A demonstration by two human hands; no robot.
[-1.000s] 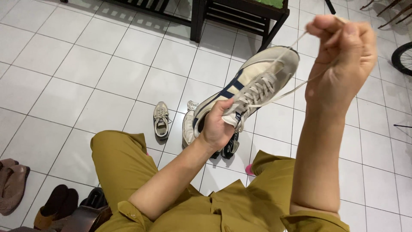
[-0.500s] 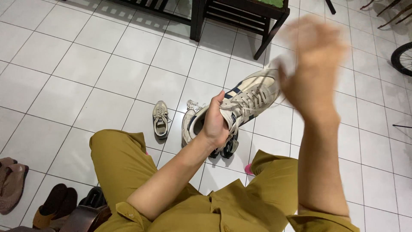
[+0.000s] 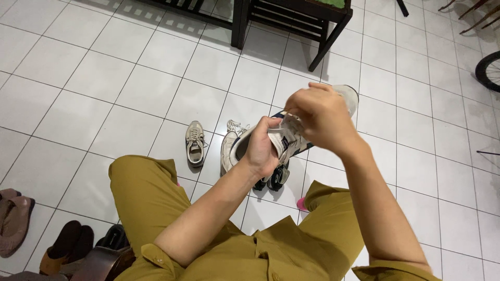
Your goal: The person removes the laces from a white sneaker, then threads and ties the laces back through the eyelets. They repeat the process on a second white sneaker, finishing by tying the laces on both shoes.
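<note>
We hold a pale sneaker (image 3: pixel 291 138) up over our lap, above the white tiled floor (image 3: pixel 94 78). Our left hand (image 3: pixel 263 148) is wrapped shut around the shoe's middle, thumb over the upper, steadying it. Our right hand (image 3: pixel 320 117) sits on top at the lacing, fingers pinched closed on what looks like the lace, though the lace itself is mostly hidden under the fingers. Below, a beige shoe (image 3: pixel 195 143) lies alone on the tiles, with another light shoe (image 3: pixel 229 148) just beside our held one. Brown shoes (image 3: pixel 15 221) rest at far left, and a dark wooden table leg (image 3: pixel 325 44) stands ahead.
</note>
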